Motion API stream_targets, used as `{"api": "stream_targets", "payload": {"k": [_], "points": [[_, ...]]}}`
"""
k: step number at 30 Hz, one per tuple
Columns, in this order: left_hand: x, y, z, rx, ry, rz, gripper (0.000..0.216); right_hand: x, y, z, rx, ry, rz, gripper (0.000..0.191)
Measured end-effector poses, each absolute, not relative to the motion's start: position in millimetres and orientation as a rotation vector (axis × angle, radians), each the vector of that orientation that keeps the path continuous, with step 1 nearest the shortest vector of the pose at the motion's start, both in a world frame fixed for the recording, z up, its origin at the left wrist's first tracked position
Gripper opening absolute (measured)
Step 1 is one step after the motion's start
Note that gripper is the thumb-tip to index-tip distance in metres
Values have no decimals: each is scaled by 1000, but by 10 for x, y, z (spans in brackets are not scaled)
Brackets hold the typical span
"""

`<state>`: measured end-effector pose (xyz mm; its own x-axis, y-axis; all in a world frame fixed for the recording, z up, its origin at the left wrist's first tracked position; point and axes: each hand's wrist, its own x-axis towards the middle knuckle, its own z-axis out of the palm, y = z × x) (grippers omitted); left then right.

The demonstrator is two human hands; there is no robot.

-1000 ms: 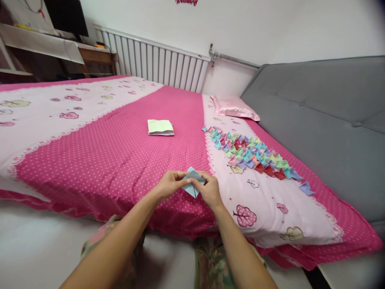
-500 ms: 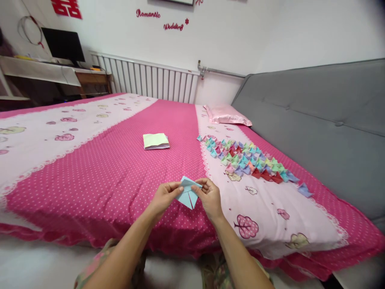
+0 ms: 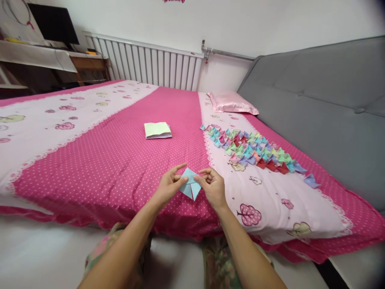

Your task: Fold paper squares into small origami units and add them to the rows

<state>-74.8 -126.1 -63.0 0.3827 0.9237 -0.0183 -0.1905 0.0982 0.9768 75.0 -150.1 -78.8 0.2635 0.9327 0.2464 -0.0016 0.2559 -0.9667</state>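
A light blue sheet of origami paper (image 3: 190,176), folded to a diamond with a slit in its lower half, is held up over the near side of the bed. My right hand (image 3: 213,185) pinches its right corner, thumb in front and fingers behind. At the left corner, the thumb of my left hand (image 3: 169,184) presses on the paper, while its index finger is raised off it; the other fingers are partly hidden. Beyond my hands lies a stack of square paper (image 3: 157,130), pale yellow on top. Many small folded paper pieces (image 3: 247,150) stand in rows to the right.
A pink dotted bedspread (image 3: 99,172) with pale printed strips covers the bed. A pink pillow (image 3: 231,103) rests near the grey padded headboard (image 3: 325,88). At the back are a radiator (image 3: 144,60) and a desk with a black monitor (image 3: 54,24).
My left index finger has lifted from the paper and straightened. The paper has turned slightly, its top point now upright. The camera has tipped downward.
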Motion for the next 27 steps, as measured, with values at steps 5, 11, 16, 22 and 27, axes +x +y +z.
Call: {"api": "stream_targets", "payload": {"k": [5, 11, 16, 22, 27], "points": [[-744, -1268, -633, 1179, 896, 828, 27, 751, -1509, -799, -1118, -1147, 869, 26], [-734, -1299, -570, 1117, 930, 841, 25, 747, -1507, -780, -1092, -1108, 930, 23], [-713, -1273, -588, 1066, 968, 862, 26, 769, -1492, -739, -1113, -1111, 932, 21], [-702, -1264, -602, 1062, 947, 889, 27, 800, -1484, -739, -1114, -1128, 912, 21], [-719, -1278, -596, 1080, 1001, 905, 29, 804, -1505, -746, -1086, -1071, 1005, 30]]}}
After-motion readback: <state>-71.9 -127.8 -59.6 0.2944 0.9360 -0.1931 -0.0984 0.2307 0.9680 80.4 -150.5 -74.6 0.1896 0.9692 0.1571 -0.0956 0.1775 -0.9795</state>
